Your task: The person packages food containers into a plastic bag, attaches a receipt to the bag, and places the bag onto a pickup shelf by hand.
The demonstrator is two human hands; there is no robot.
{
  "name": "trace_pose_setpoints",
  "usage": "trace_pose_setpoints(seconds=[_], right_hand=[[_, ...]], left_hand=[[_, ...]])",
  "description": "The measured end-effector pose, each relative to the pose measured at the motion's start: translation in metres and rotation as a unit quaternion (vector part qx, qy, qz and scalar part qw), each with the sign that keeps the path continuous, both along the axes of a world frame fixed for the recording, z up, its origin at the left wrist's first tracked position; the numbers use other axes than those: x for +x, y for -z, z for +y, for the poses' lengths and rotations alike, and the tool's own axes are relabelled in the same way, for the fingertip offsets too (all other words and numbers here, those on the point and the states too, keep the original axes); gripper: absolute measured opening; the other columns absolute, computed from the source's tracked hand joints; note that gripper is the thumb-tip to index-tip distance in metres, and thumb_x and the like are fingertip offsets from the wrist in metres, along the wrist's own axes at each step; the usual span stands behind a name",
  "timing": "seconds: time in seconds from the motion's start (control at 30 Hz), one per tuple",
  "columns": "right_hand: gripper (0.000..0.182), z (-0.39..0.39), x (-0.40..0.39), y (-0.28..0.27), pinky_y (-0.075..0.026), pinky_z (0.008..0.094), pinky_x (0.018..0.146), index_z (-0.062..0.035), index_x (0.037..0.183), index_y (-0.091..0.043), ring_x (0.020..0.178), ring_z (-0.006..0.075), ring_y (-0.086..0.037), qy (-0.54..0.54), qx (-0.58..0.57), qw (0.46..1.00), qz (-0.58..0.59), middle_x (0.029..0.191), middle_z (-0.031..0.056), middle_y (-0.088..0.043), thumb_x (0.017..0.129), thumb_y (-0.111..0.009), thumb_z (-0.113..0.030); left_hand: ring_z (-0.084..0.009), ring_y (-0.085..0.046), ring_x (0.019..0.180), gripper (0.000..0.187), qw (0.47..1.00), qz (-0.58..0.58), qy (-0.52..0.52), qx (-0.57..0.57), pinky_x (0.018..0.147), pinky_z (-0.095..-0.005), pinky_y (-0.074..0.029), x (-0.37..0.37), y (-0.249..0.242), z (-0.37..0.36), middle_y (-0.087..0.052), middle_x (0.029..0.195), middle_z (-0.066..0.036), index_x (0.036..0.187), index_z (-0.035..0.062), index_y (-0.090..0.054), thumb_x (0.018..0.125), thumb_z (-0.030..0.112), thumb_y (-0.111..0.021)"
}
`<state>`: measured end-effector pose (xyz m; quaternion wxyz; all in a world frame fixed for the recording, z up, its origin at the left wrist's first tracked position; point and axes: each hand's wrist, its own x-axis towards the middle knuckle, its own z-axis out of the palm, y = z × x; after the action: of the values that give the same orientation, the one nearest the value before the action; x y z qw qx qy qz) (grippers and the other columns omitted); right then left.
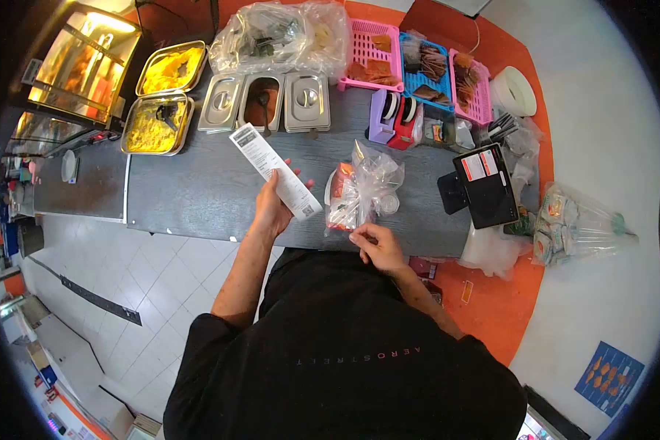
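Observation:
A long printed paper receipt is held in my left hand, with the thumb on top and the fingers beneath it. Just right of it, a knotted clear plastic bag lies on the dark counter, with orange and white items and a small round container inside. My right hand is at the bag's lower edge, thumb and index finger pressed together. Whether the fingertips pinch the bag's plastic is too small to tell.
Steel containers and trays of yellow food stand at the back left. Pink and blue baskets of packets are at the back right. Tape dispensers sit before them. A tablet stands at the right.

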<state>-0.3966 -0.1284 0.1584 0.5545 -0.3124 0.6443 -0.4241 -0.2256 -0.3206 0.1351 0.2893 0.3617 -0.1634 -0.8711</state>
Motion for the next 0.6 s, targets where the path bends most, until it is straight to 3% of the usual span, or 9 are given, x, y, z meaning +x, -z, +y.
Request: trace_pose_setpoints(seconds=[0.1,0.2,0.27,0.33,0.4,0.43,0.5,0.53,0.6], right_hand=[[0.020,0.004,0.006,-0.001,-0.036,0.0238,0.043,0.0004,0.092,-0.063,0.045,0.0080,-0.048,0.033,-0.047,0.993,-0.099,0.067,-0.0003,-0.057,0.092,-0.064,-0.020],[0.019,-0.004,0.025,0.004,-0.036,0.0232,0.043,0.0004,0.092,-0.066,0.047,0.0075,-0.049,0.066,0.002,0.998,0.009,0.066,0.0000,-0.059,0.092,-0.065,-0.018],[0.018,0.001,0.032,0.019,-0.033,0.0225,0.043,0.0015,0.087,-0.066,0.046,0.0055,-0.046,0.112,-0.041,0.967,0.224,0.062,0.0002,-0.058,0.092,-0.066,-0.016],[0.019,0.012,0.034,0.021,-0.035,0.0234,0.044,0.0009,0.087,-0.069,0.048,0.0064,-0.048,0.151,0.001,0.970,0.191,0.063,0.0012,-0.060,0.090,-0.068,-0.018],[0.020,0.026,0.035,0.026,-0.037,0.0243,0.046,0.0004,0.087,-0.071,0.050,0.0074,-0.051,0.191,0.048,0.968,0.154,0.064,0.0021,-0.063,0.088,-0.070,-0.020],[0.021,0.034,0.035,0.033,-0.037,0.0246,0.047,0.0000,0.088,-0.072,0.049,0.0076,-0.051,0.199,0.083,0.970,0.110,0.064,0.0021,-0.063,0.086,-0.071,-0.021],[0.022,0.046,0.040,0.042,-0.037,0.0248,0.047,-0.0003,0.088,-0.072,0.049,0.0079,-0.051,0.208,0.128,0.968,0.063,0.063,0.0020,-0.063,0.085,-0.073,-0.022],[0.022,0.048,0.044,0.045,-0.037,0.0247,0.047,-0.0002,0.088,-0.073,0.049,0.0075,-0.050,0.207,0.148,0.964,0.074,0.062,0.0013,-0.062,0.084,-0.074,-0.022],[0.023,0.051,0.049,0.059,-0.036,0.0245,0.046,-0.0001,0.088,-0.073,0.048,0.0071,-0.050,0.211,0.172,0.959,0.083,0.061,0.0005,-0.061,0.083,-0.075,-0.022]], left_hand=[[-0.0372,-0.054,0.118,0.052,0.998,-0.022,0.048,0.044,0.094,-0.0627,-0.043,-0.008,0.003,0.016,-0.047,0.131,-0.013,0.147,0.0216,-0.027,0.102,0.047,-0.029],[-0.0362,-0.058,0.113,0.051,0.990,0.000,0.114,0.086,0.093,-0.0590,-0.047,-0.027,-0.025,0.038,-0.051,0.125,-0.010,0.145,0.0177,-0.030,0.103,0.045,-0.028],[-0.0356,-0.058,0.112,0.050,0.990,0.004,0.127,0.065,0.094,-0.0559,-0.049,-0.037,-0.011,0.037,-0.051,0.127,-0.010,0.144,0.0150,-0.034,0.103,0.044,-0.027],[-0.0330,-0.061,0.107,0.051,0.981,0.051,0.145,0.122,0.089,-0.0498,-0.053,-0.047,0.004,0.020,-0.057,0.120,-0.011,0.141,0.0103,-0.037,0.103,0.044,-0.025],[-0.0295,-0.066,0.095,0.052,0.981,0.004,0.193,0.023,0.078,-0.0442,-0.059,-0.057,0.035,-0.005,-0.064,0.105,-0.016,0.130,0.0019,-0.046,0.104,0.040,-0.021],[-0.0287,-0.066,0.096,0.045,0.970,0.080,0.228,0.022,0.079,-0.0434,-0.058,-0.063,0.051,-0.020,-0.063,0.109,-0.018,0.124,-0.0008,-0.051,0.104,0.032,-0.027],[-0.0265,-0.067,0.090,0.033,0.974,-0.030,0.223,0.017,0.079,-0.0420,-0.059,-0.080,0.078,-0.037,-0.064,0.104,-0.017,0.120,-0.0032,-0.053,0.101,0.022,-0.044],[-0.0265,-0.067,0.090,0.033,0.973,-0.031,0.227,0.024,0.079,-0.0420,-0.059,-0.087,0.085,-0.045,-0.064,0.104,-0.017,0.120,-0.0032,-0.053,0.101,0.022,-0.044],[-0.0231,-0.068,0.080,0.031,0.939,-0.132,0.296,-0.118,0.069,-0.0376,-0.059,-0.103,0.094,-0.059,-0.067,0.097,-0.015,0.118,-0.0041,-0.054,0.091,0.010,-0.060]])
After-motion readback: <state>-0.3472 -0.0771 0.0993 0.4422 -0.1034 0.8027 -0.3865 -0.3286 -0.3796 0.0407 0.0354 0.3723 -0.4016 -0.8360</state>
